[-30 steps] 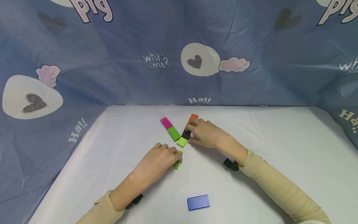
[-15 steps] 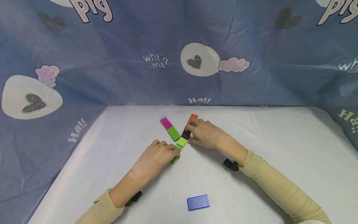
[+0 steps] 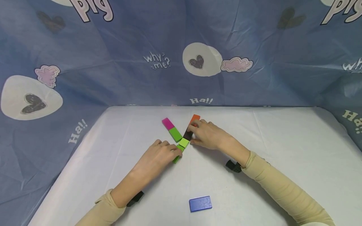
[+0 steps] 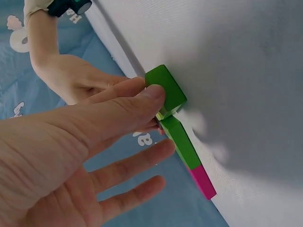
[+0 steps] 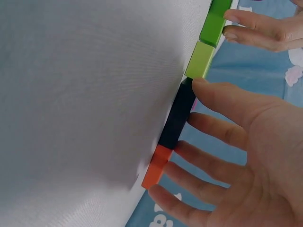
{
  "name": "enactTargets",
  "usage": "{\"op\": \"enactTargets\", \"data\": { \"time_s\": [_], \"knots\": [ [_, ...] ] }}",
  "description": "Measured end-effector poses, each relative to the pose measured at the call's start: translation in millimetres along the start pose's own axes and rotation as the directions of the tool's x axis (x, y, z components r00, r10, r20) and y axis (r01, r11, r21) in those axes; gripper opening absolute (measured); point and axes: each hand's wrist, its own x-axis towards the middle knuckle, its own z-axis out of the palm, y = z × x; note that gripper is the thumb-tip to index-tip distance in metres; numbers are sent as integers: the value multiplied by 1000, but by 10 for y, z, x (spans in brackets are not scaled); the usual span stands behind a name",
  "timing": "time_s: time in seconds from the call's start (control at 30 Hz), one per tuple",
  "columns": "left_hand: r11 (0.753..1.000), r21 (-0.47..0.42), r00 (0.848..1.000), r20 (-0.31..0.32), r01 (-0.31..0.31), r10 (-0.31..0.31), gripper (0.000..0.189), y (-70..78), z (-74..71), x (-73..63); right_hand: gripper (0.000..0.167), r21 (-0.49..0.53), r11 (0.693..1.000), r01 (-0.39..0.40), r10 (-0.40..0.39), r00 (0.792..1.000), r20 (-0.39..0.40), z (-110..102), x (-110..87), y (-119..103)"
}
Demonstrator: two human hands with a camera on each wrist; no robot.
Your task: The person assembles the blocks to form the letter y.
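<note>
My left hand (image 3: 159, 158) pinches a green block (image 4: 168, 90) between thumb and index finger; its other fingers stretch out loose. The far end of that block meets a small light-green block (image 3: 184, 143). Beyond it, a black block (image 5: 179, 113) and an orange block (image 5: 157, 168) carry on in line. My right hand (image 3: 210, 135) lies alongside these two, fingers spread and fingertips at their side, thumb tip near the light-green block. Another green block (image 3: 175, 134) with a magenta block (image 3: 168, 123) at its end slants off to the left, forming a Y.
A blue block (image 3: 200, 204) lies alone on the white tabletop (image 3: 268, 188), nearer the front. Behind the table hangs a blue printed cloth (image 3: 127, 84). Each wrist wears a black device, such as the right one (image 3: 233, 166).
My left hand has moved away from me with its green block, turning it slightly and bringing it up to the light-green block. The right hand has stayed put.
</note>
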Motion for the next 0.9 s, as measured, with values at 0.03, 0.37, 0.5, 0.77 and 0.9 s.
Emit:
{"op": "enactTargets", "data": {
  "time_s": [0.03,0.37,0.5,0.77,0.9],
  "knots": [
    [1000,1,1000,-1,0,0,29,0,1,1,42,3,1000,-2,2,1000,1,2,2,0],
    [1000,-7,1000,0,-7,7,31,0,22,8,43,7,1000,-7,7,1000,-2,-3,-4,-10],
    [1000,-4,1000,6,-8,8,32,1,30,17,42,16,1000,-9,9,1000,-1,3,-1,-8],
    [1000,-6,1000,9,-9,9,32,3,36,19,40,19,1000,-8,8,1000,-7,7,-7,-16],
    [1000,-2,1000,-13,-19,19,32,18,30,7,40,4,1000,-2,2,1000,-14,10,-14,-16]
  ]
}}
